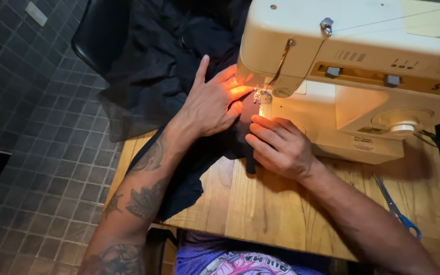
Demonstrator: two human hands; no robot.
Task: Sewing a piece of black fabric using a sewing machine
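A: Left of the sewing machine [362, 76], black fabric [154, 76] spills off the table [271, 203] edge.

B: And the left hand [210, 104] lies flat on it, fingers spread, pressing, not clasping, just left of the machine's needle [262, 97].

A: Right hand [281, 147] sits directly below the needle, fingers curled, pinching the fabric's folded edge.

B: Far right, below the machine, blue-handled scissors [395, 209] lie untouched on the wood.
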